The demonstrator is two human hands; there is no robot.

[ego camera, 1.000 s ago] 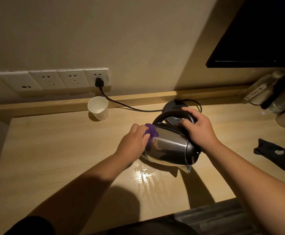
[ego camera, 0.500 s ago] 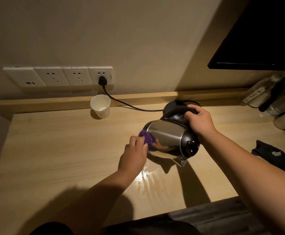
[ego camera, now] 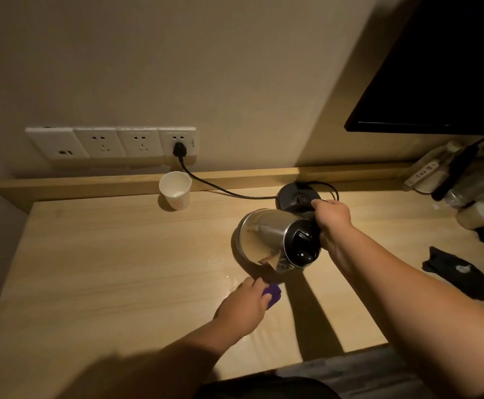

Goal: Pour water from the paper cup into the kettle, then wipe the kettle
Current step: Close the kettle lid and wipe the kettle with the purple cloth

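Observation:
My right hand (ego camera: 333,218) grips the black handle of the steel kettle (ego camera: 266,237), which is tipped over above the wooden desk (ego camera: 114,269), its black lid facing me and its spout pointing down. Just below the spout, my left hand (ego camera: 243,305) is closed on a purple cloth (ego camera: 272,293), a little apart from the kettle body. The white paper cup (ego camera: 175,190) stands upright at the back of the desk, left of the kettle. A wet, shiny patch lies on the desk around my left hand.
The kettle's black base (ego camera: 298,198) sits behind the kettle, its cord running to a wall socket (ego camera: 178,142). A dark cloth item (ego camera: 456,272) lies at the right. Bottles and clutter (ego camera: 451,180) crowd the back right corner under a dark screen (ego camera: 442,76).
The kettle has tipped further, so its lid now faces me. My left hand with the purple cloth has slid down off the kettle's side to below the spout.

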